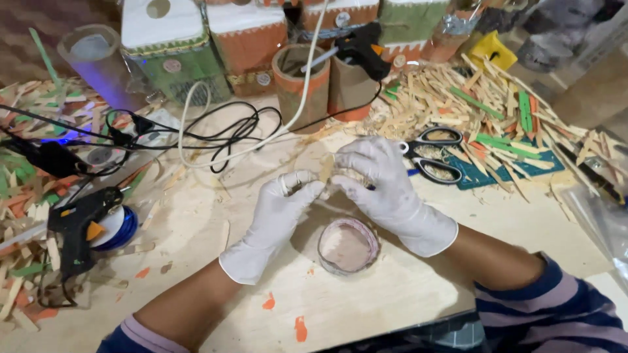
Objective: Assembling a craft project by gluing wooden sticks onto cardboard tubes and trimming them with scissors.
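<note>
At far left a black glue gun with an orange trigger (pixel 77 230) lies on the pale wooden tabletop (pixel 366 307), beside a blue-rimmed reel (pixel 116 229). Moving in, the left hand (pixel 278 212), in a white glove, pinches a thin pale wooden strip (pixel 325 167) with its fingertips. Below and between both wrists sits a short round cardboard ring (pixel 348 246), open-topped, with only the tabletop showing inside. Behind, two upright brown cardboard tubes (pixel 327 82) hold a second black glue gun (pixel 358 47) across their rims. The right hand (pixel 383 183), also gloved, closes on the same strip. Farther right, black-handled scissors (pixel 432 153) rest by a heap of coloured wooden sticks (pixel 497 104).
</note>
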